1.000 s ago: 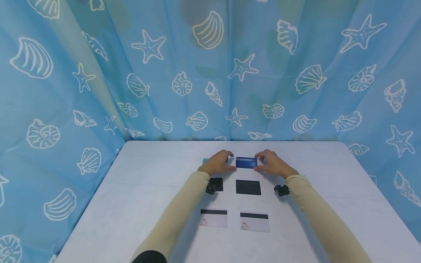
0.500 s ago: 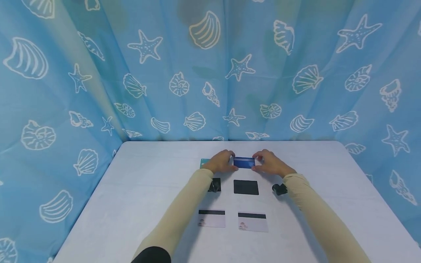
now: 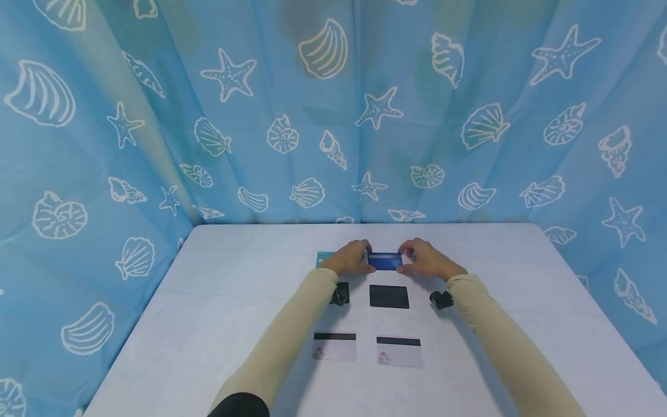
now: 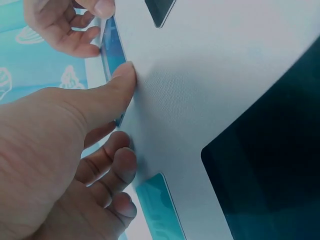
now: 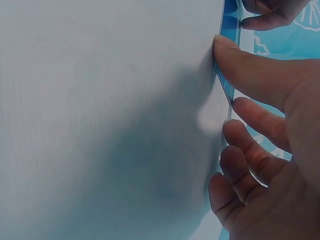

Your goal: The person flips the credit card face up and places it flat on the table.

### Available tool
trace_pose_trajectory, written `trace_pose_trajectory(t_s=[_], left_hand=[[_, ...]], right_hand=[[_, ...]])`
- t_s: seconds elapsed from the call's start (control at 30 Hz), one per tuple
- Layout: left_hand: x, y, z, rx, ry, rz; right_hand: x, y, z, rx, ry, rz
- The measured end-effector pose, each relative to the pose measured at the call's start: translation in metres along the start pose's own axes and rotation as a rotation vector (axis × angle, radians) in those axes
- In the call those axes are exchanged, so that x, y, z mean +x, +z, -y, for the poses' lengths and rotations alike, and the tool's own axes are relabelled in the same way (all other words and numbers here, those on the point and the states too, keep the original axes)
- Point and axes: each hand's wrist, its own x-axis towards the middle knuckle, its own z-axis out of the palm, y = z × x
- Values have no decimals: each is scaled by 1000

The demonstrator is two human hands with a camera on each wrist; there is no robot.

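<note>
At the back middle of the table, a blue card (image 3: pixel 385 262) is held between two hands. My left hand (image 3: pixel 350 258) pinches its left end between thumb and fingers. The opposite end is pinched by my right hand (image 3: pixel 428 259). From the right wrist, the right thumb (image 5: pixel 235 57) shows on the card's near long edge, with a fingertip at the far corner. The left wrist view shows the left thumb (image 4: pixel 122 82) in the same way on the blue card (image 4: pixel 114 50). A teal card (image 3: pixel 324 258) lies partly hidden behind the left hand.
Nearer on the white table (image 3: pixel 208 324) lie a black card (image 3: pixel 389 296) and another black card (image 3: pixel 342 286) partly covered by the left wrist's camera. Closer still are two pale cards with dark stripes, a left one (image 3: pixel 334 349) and a right one (image 3: pixel 398 353). A blue shell-patterned curtain (image 3: pixel 307 145) hangs behind.
My left hand has come right to the blue card's left end and now grips it. The card has shifted slightly toward me, both hands moving with it. The other cards stay put.
</note>
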Motion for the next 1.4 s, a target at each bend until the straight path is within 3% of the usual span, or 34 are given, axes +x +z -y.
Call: trace_pose_trajectory(t_s=[0.57, 0.97, 1.4], left_hand=[[-6, 2, 1, 20, -11, 8], [-11, 1, 1, 84, 60, -19], [-14, 4, 1, 66, 9, -19]], right_hand=[[0, 5, 3, 3, -31, -10], [-5, 3, 3, -28, -45, 6], [-4, 0, 2, -8, -59, 31]])
